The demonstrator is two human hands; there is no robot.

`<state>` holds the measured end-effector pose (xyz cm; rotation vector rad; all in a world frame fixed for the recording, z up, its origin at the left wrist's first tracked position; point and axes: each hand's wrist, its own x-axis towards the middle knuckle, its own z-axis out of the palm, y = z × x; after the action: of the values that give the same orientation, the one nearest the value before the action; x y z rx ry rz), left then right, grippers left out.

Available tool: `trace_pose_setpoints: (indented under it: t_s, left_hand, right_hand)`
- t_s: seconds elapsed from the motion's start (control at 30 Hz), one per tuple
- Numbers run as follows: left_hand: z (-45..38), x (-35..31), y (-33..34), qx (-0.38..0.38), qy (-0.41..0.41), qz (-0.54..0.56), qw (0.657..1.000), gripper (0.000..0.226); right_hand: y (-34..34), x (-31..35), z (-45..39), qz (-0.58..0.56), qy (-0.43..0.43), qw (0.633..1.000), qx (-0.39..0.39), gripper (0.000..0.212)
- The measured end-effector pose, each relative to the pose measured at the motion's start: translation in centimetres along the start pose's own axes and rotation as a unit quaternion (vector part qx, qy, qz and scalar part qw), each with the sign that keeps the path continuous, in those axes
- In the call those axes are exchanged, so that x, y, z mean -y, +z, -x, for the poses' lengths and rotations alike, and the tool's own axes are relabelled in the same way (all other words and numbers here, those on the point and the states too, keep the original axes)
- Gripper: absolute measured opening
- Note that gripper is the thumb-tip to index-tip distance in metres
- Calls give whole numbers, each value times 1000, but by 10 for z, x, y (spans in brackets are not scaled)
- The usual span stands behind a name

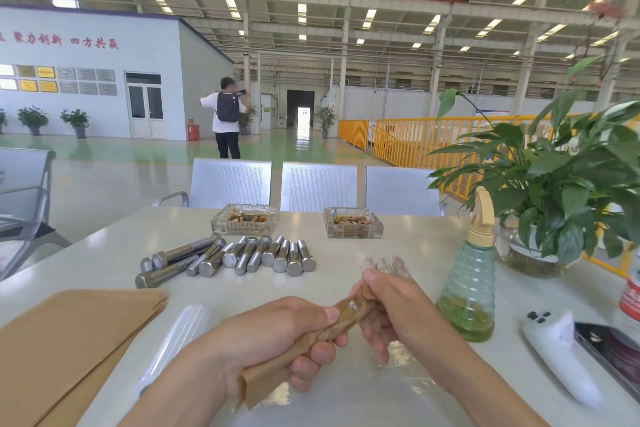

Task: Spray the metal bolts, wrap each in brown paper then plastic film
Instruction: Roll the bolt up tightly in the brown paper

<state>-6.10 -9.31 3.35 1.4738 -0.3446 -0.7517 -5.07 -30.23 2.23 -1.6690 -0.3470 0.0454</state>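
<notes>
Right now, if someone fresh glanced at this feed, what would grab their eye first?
Both hands, left and right, grip a brown-paper-wrapped bolt at the centre foreground. Behind them a row of bare metal bolts lies on the white table, with a green spray bottle and a leafy plant to the right.

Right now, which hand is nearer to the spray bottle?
Right. The right hand grips the paper-wrapped bolt just left of the spray bottle; the left hand holds the bolt's other end, farther left.
</notes>
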Motion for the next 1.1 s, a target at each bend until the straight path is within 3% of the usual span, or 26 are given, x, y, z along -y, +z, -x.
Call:
trace_pose_setpoints:
  t_s: [0.3, 0.5, 0.57, 0.67, 0.73, 0.8, 0.87, 0.9, 0.93, 1.0, 1.1]
  left_hand:
    - [2, -12, -10, 6, -17, 20, 1000, 41]
    - [17, -20, -24, 28, 74, 245, 966, 63]
    - [13, -14, -17, -37, 132, 277, 951, 62]
    - [5, 0, -4, -193, 267, 170, 929, 63]
    - [3, -1, 9, -221, 334, 100, 911, 60]
    - [0, -4, 18, -275, 378, 59, 882, 53]
    - [-6, -6, 22, -372, 403, -13, 836, 22]
    - [-8, -5, 22, -409, 401, -68, 816, 16]
    - [-10, -2, 19, -438, 389, -129, 800, 27]
    - [-9, 1, 12, -439, 363, -237, 787, 31]
    - [-5, 6, 2, -368, 329, -356, 794, 23]
  right_hand:
    - [7, -5, 3, -67, -2, 996, -55, 44]
    - [17, -1, -2, -254, 84, 956, -117, 22]
    - [20, 5, -5, -345, 116, 923, -123, 20]
    - [25, 10, -5, -426, 153, 884, -117, 22]
    - [31, 9, -1, -422, 171, 883, -110, 21]
    - [41, 7, 2, -393, 193, 893, -107, 24]
    - [49, 7, 5, -330, 188, 917, -119, 27]
    - [51, 9, 5, -286, 180, 932, -131, 26]
    - [51, 9, 5, -241, 171, 944, -143, 24]
    - [48, 11, 7, -177, 164, 957, -162, 20]
    - [42, 10, 9, -156, 171, 957, -177, 20]
